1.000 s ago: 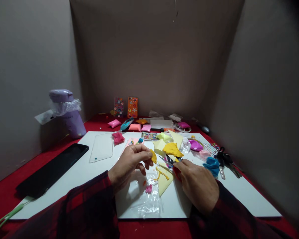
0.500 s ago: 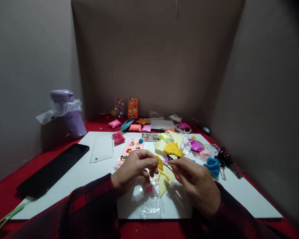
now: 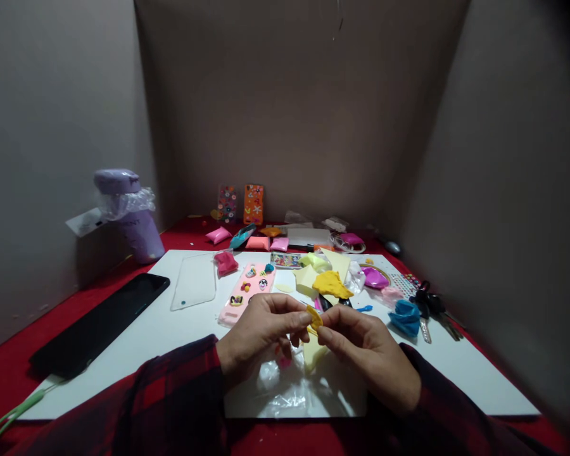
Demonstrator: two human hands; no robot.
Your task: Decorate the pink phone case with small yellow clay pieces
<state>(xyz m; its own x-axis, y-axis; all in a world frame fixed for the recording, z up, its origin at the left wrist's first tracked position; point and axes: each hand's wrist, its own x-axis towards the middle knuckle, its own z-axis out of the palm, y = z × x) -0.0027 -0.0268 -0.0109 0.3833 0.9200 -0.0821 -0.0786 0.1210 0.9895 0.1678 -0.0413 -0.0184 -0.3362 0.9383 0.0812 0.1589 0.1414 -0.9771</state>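
Between my two hands is a small flat piece of yellow clay (image 3: 316, 318). My left hand (image 3: 270, 329) is closed, its thumb and forefinger pinching the piece from the left. The fingertips of my right hand (image 3: 368, 348) pinch its right edge. Beneath them lie a pale yellow paper (image 3: 315, 353) and a crumpled clear plastic bag (image 3: 285, 392), partly covered by my fingers. Just beyond is a larger yellow clay lump (image 3: 332, 285) on paper. To the left, a pink phone case (image 3: 235, 311) carries several small decorations; my left hand hides its lower right part.
A black phone (image 3: 99, 323) and a clear case (image 3: 194, 282) lie left on the white board (image 3: 456, 380). A purple bottle (image 3: 140, 228) stands back left. Blue clay (image 3: 405, 318) and keys (image 3: 439, 310) lie right. Decorated cases (image 3: 253, 204) lean at the back.
My right hand has moved left and now touches the yellow clay piece. The metal tool with a red part seen at that hand is out of sight. Both hands are closer together.
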